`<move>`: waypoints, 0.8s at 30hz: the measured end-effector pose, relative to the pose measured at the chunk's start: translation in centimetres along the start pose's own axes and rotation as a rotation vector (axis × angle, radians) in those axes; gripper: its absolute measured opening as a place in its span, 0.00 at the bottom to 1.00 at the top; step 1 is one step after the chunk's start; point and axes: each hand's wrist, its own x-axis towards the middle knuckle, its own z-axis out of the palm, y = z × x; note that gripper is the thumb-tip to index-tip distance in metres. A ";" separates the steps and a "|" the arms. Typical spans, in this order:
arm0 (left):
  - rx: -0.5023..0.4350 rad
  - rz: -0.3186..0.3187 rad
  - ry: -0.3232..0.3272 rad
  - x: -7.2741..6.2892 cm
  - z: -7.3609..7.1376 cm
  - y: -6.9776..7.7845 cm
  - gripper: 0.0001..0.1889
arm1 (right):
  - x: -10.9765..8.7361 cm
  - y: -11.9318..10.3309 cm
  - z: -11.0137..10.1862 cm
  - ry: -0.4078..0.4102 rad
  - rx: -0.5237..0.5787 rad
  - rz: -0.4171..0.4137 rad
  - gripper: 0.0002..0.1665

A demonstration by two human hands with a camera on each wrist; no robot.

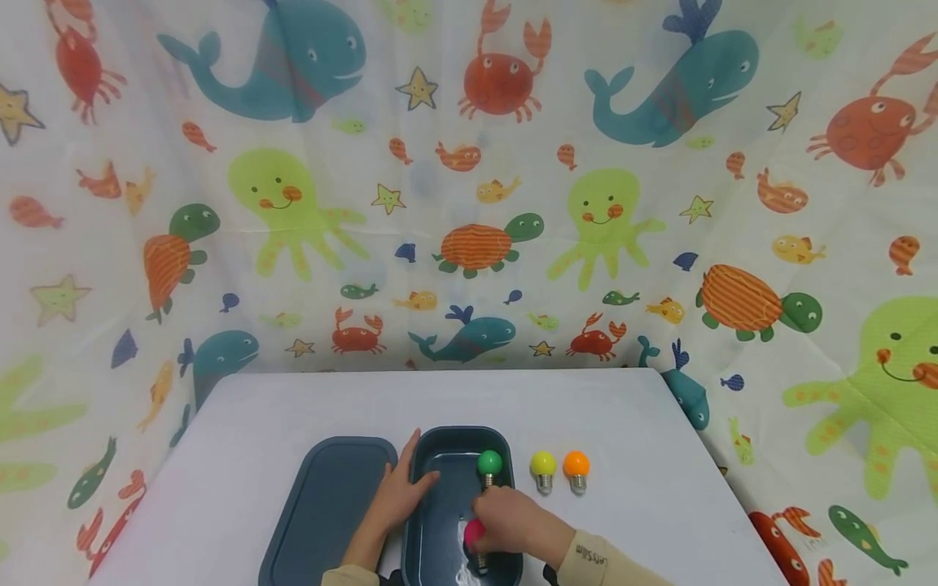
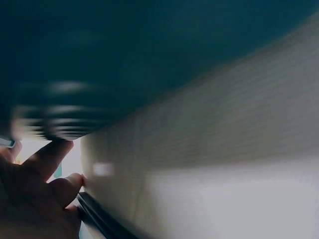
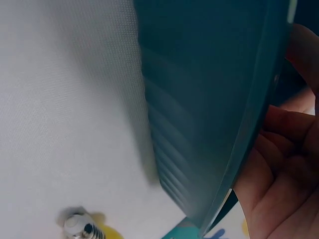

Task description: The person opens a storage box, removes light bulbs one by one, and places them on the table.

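A dark blue rectangular container (image 1: 412,529) stands on the white table. My left hand (image 1: 396,498) lies along its left side with the fingers extended, thumb over the rim; in the left wrist view its fingertips touch the outer wall. My right hand (image 1: 513,521) is inside, over the right wall, its curled fingers holding a pink light bulb (image 1: 474,532) whose metal base points toward me. Just beyond the knuckles, a green light bulb (image 1: 489,463) lies in the container. The right wrist view shows the right hand (image 3: 286,169) behind the container's wall, the bulb hidden there.
A flat dark blue lid (image 1: 315,505) lies left of the container. To the right, a yellow light bulb (image 1: 543,464) and an orange light bulb (image 1: 576,465) lie side by side on the white table (image 1: 645,505). Behind hangs a curtain (image 1: 410,187) printed with sea animals.
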 end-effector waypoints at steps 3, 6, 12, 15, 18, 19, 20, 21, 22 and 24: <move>-0.002 -0.002 0.001 0.0 0.0 0.0 0.41 | 0.0 -0.2 0.2 -0.012 0.007 -0.001 0.14; -0.003 -0.005 0.002 -0.1 0.1 0.1 0.42 | -0.1 -0.3 0.3 -0.022 0.010 -0.001 0.14; 0.000 -0.005 0.003 -0.2 -0.1 0.1 0.41 | 0.1 0.0 0.0 0.013 -0.003 -0.008 0.14; 0.003 -0.001 0.004 -0.2 -0.2 0.1 0.41 | 0.2 0.2 -0.5 0.054 0.014 -0.002 0.15; 0.001 0.011 0.007 -0.2 -0.2 0.2 0.41 | 0.1 0.5 -1.2 0.089 0.038 0.009 0.15; 0.001 0.012 0.006 -0.2 -0.2 0.2 0.42 | 0.0 0.6 -1.4 0.101 0.047 0.010 0.15; 0.001 0.012 0.005 -0.2 -0.2 0.3 0.42 | -0.1 0.7 -1.6 0.113 0.060 0.015 0.15; 0.004 0.018 0.007 -0.2 -0.2 0.3 0.42 | -0.2 0.9 -1.9 0.127 0.075 0.019 0.15; 0.001 0.018 0.009 -0.2 -0.1 0.3 0.42 | -0.3 1.0 -2.1 0.138 0.097 0.025 0.14; -0.002 0.013 0.009 -0.2 -0.1 0.4 0.42 | -0.6 1.4 -2.6 0.160 0.149 0.035 0.15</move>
